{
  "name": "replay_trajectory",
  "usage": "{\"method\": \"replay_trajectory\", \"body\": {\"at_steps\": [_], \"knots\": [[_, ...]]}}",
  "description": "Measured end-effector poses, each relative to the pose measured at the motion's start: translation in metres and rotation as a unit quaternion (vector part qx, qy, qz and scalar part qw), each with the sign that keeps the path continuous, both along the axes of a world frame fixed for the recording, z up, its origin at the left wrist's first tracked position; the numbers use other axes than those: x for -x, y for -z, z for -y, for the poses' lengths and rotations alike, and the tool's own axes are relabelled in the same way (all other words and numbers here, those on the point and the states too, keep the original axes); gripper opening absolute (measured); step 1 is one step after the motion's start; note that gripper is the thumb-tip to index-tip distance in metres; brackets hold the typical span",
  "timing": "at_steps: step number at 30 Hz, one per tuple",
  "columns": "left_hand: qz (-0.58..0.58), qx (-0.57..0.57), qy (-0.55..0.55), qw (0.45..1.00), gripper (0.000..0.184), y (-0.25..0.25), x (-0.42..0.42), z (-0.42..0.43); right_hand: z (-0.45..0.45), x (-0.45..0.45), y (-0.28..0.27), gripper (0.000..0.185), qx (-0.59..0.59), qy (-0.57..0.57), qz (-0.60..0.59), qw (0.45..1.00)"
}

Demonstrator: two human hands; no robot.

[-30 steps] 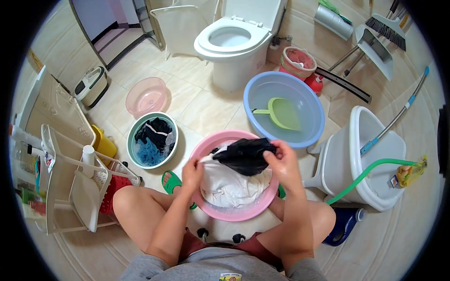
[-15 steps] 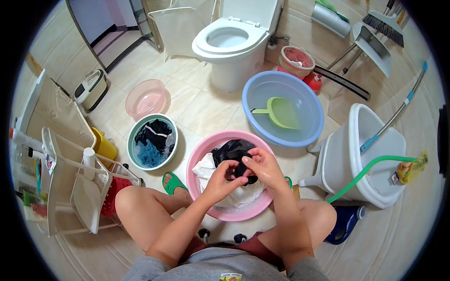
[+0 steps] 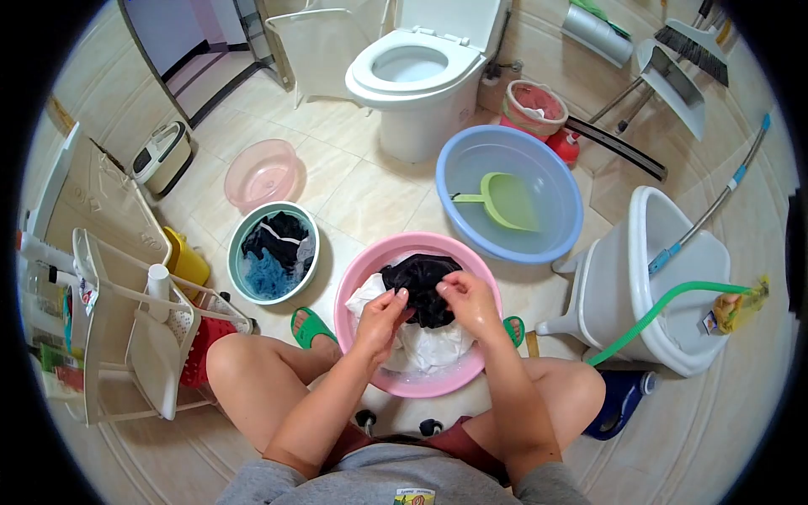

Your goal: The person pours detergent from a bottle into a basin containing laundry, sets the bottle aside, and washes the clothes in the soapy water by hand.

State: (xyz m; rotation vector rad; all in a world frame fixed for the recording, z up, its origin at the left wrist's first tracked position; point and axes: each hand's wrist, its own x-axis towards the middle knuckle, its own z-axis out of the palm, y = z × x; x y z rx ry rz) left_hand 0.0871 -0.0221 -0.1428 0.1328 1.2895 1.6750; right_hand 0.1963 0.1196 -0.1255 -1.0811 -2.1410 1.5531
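A wet black garment [image 3: 423,278] is stretched out over the pink basin [image 3: 450,389] between my knees. My left hand [image 3: 380,324] pinches its left edge between thumb and fingers. On the other side, my right hand [image 3: 471,305] grips the right edge the same way. Beneath the black cloth, white fabric [image 3: 429,347] lies in sudsy water inside the basin. The garment's exact kind cannot be made out.
A green basin [image 3: 232,269] of dark and blue clothes stands to the left, near a pink translucent basin [image 3: 252,172]. Ahead right is a blue basin [image 3: 576,206] of water with a green scoop [image 3: 507,202]. A white tub [image 3: 627,278] with a green hose [image 3: 648,316] stands right.
My hands have moved apart, the left one to the left and the right one to the right. The black garment, bunched before, is now spread wider between them.
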Motion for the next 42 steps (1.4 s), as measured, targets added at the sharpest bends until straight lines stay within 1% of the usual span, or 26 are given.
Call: {"method": "replay_trajectory", "body": {"at_steps": [1,2,4,5,7,8,10,11,13,15,17,18,21,23,25,29,31,32,33,34,35,37,38,39,41,42], "knots": [[0.0,0.001,-0.001,1.0,0.023,0.002,0.003,0.001,-0.004,-0.003,0.004,0.019,0.001,-0.001,0.0,1.0],[0.045,-0.012,-0.016,0.999,0.023,0.005,0.009,0.003,-0.011,-0.006,0.007,0.017,0.143,0.064,-0.085,0.984],[0.136,-0.048,-0.046,0.989,0.024,-0.005,0.017,0.006,-0.016,-0.007,-0.012,0.017,0.368,0.134,-0.251,0.885],[0.136,-0.049,-0.045,0.989,0.024,-0.004,0.017,0.005,-0.017,-0.008,-0.012,0.017,0.367,0.134,-0.252,0.885],[0.234,-0.112,-0.059,0.964,0.023,-0.003,0.018,0.003,-0.019,-0.009,-0.008,0.022,0.503,0.159,-0.355,0.772],[0.234,-0.112,-0.059,0.964,0.023,-0.001,0.018,0.003,-0.022,-0.01,0.008,0.026,0.521,0.139,-0.378,0.753],[0.329,-0.177,-0.059,0.925,0.024,0.007,0.021,0.002,-0.02,-0.004,0.003,0.026,0.544,0.129,-0.373,0.741],[0.33,-0.177,-0.06,0.925,0.024,0.014,0.021,0.003,-0.018,-0.002,0.002,0.026,0.566,0.12,-0.368,0.728],[0.404,-0.278,0.015,0.871,0.031,0.021,0.023,0.006,-0.012,0.002,0.008,0.026,0.574,0.129,-0.33,0.738],[0.39,-0.251,-0.023,0.886,0.034,0.02,0.019,0.003,-0.008,0.004,0.02,0.026,0.58,0.139,-0.293,0.747],[0.376,-0.222,-0.062,0.898,0.036,0.019,0.018,0.002,-0.004,0.003,0.039,0.027,0.345,0.122,-0.149,0.919],[0.37,-0.224,-0.055,0.9,0.036,0.02,0.019,0.003,-0.002,0.006,0.032,0.027,0.189,0.1,-0.123,0.969],[0.365,-0.229,-0.049,0.901,0.037,0.018,0.02,0.005,0.003,0.003,0.006,0.026,0.127,0.006,-0.143,0.982],[0.368,-0.233,-0.047,0.899,0.037,0.015,0.019,0.005,-0.001,0.001,0.02,0.027,0.069,-0.034,-0.16,0.984],[0.362,-0.24,-0.043,0.9,0.038,0.013,0.018,0.005,0.004,-0.003,-0.003,0.026,-0.171,-0.173,-0.134,0.961],[0.369,-0.227,-0.027,0.901,0.038,0.001,0.018,0.006,0.005,-0.005,-0.003,0.015,-0.162,-0.161,-0.072,0.971],[0.304,-0.142,-0.014,0.942,0.036,-0.008,0.019,0.01,0.008,-0.005,-0.028,0.01,-0.166,-0.129,-0.071,0.975],[0.304,-0.141,-0.015,0.942,0.036,0.003,0.023,0.014,0.007,-0.008,-0.045,0.009,-0.077,-0.146,-0.048,0.985],[0.18,-0.016,-0.005,0.984,0.033,0.023,0.032,0.02,0.005,-0.011,-0.053,0.007,0.013,-0.161,-0.025,0.987],[0.049,0.109,0.005,0.993,0.031,0.028,0.037,0.023,0.0,-0.015,-0.049,0.007,0.036,-0.243,-0.022,0.969],[0.049,0.107,0.008,0.993,0.031,0.033,0.039,0.026,0.0,-0.018,-0.047,0.009,0.08,-0.313,-0.035,0.946],[-0.052,0.134,0.01,0.99,0.029,0.025,0.04,0.027,0.004,-0.019,-0.053,0.012,0.093,-0.429,0.022,0.898],[-0.05,0.161,0.016,0.986,0.031,0.022,0.041,0.024,0.008,-0.019,-0.05,0.016,0.146,-0.424,0.059,0.892],[-0.049,0.163,0.015,0.985,0.031,0.025,0.039,0.024,0.008,-0.019,-0.044,0.016,0.147,-0.425,0.059,0.891],[-0.212,0.166,0.068,0.961,0.034,0.036,0.034,0.023,0.004,-0.019,-0.025,0.019,-0.017,-0.33,0.08,0.94],[-0.24,0.163,0.059,0.955,0.038,0.043,0.03,0.021,0.0,-0.019,-0.015,0.019,-0.045,-0.264,0.08,0.96]]}}
